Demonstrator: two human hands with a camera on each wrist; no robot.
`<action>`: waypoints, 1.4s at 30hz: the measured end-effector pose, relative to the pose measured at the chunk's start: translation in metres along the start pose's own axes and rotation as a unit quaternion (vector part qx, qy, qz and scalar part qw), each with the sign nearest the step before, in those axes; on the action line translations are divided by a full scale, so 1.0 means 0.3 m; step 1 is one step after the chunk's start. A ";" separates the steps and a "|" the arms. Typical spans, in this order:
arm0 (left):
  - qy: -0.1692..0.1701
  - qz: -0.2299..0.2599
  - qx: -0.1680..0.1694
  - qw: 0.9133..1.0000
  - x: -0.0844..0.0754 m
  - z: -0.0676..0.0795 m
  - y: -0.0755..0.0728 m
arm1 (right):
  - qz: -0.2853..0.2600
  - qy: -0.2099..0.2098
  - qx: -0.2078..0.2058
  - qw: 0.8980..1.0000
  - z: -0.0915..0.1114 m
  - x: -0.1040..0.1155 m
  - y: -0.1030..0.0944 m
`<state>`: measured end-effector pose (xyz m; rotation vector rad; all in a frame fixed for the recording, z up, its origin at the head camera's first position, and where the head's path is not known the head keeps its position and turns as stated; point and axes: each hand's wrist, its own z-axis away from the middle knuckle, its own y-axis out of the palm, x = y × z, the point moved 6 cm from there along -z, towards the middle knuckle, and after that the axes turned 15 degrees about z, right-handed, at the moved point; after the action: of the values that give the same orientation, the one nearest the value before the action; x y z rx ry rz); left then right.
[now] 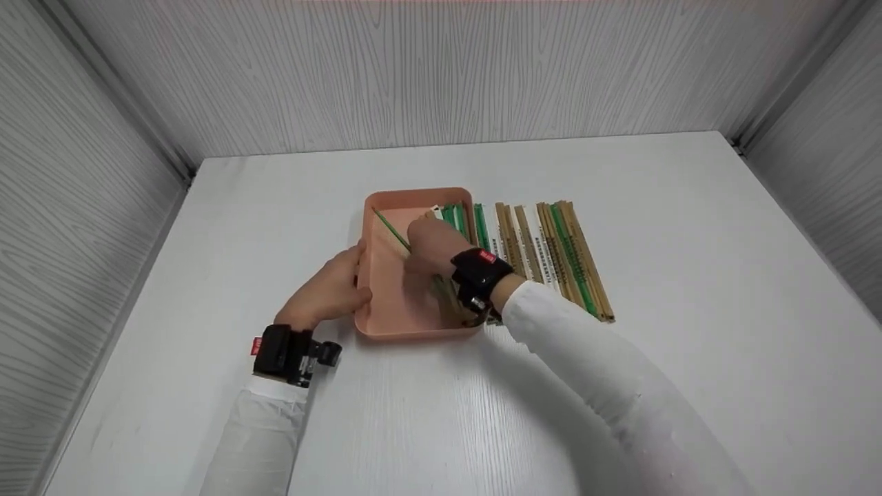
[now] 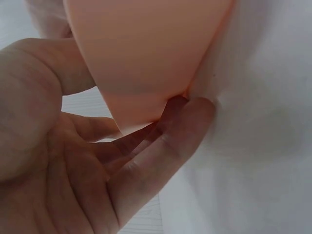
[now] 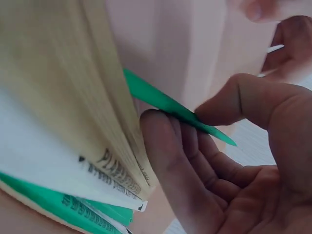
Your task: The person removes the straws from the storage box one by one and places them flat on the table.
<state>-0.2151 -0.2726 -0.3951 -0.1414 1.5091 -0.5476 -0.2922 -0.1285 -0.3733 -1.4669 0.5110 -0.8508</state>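
Observation:
A shallow pink tray (image 1: 417, 335) lies on the table, its left side gripped by my left hand (image 1: 327, 286). In the left wrist view, the fingers (image 2: 161, 156) reach the tray's lower edge. Over the tray, my right hand (image 1: 435, 244) pinches a slim green paper-wrapped stick (image 3: 161, 100) between thumb and fingers. Its far end slants toward the tray's upper left corner in the head view. Against the tray's right wall lie several wrapped sticks (image 3: 92, 73) in brown, white and green, partly hidden by the right hand and wrist.
Right of the tray, a row of brown, white and green wrapped sticks (image 1: 572, 262) lies side by side on the white table (image 1: 689, 275). The right forearm passes over the table just below them. Grained panels (image 1: 441, 76) stand behind and at both sides.

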 end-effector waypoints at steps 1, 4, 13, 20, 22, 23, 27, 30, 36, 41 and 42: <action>-0.002 0.001 0.001 1.000 0.002 0.000 0.000 | -0.019 -0.002 -0.005 1.000 0.008 -0.003 -0.011; -0.011 0.001 0.002 1.000 0.011 0.003 -0.003 | -0.084 -0.009 -0.019 0.996 0.035 -0.012 -0.040; 0.009 -0.019 -0.004 1.000 0.023 0.005 -0.008 | -0.267 -0.064 -0.122 0.954 0.147 -0.046 -0.149; -0.015 -0.027 -0.009 1.000 0.022 0.004 0.001 | -0.356 -0.072 -0.209 0.908 0.273 -0.150 -0.244; -0.019 -0.028 -0.007 0.999 0.022 0.002 0.002 | -0.362 -0.065 -0.238 0.899 0.321 -0.206 -0.273; -0.019 -0.029 -0.007 0.999 0.022 0.001 0.002 | -0.365 -0.059 -0.250 0.895 0.343 -0.239 -0.286; -0.016 -0.036 -0.007 0.999 0.017 -0.001 -0.003 | -0.354 -0.017 -0.273 0.894 0.428 -0.385 -0.317; -0.018 -0.041 -0.008 0.999 0.014 -0.002 -0.007 | -0.332 0.025 -0.260 0.906 0.476 -0.496 -0.312; -0.016 -0.042 -0.011 0.999 0.011 -0.004 -0.005 | -0.288 0.099 -0.189 0.933 0.546 -0.690 -0.253; -0.002 -0.041 -0.004 0.999 0.015 -0.010 0.002 | -0.280 0.152 -0.123 0.940 0.585 -0.819 -0.166; 0.000 -0.041 -0.003 0.999 0.015 -0.012 0.003 | -0.279 0.159 -0.110 0.941 0.590 -0.837 -0.150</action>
<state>-0.2184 -0.2727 -0.3998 -0.2081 1.5105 -0.6088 -0.3226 0.1806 -0.3645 -1.7214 0.4411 -1.5381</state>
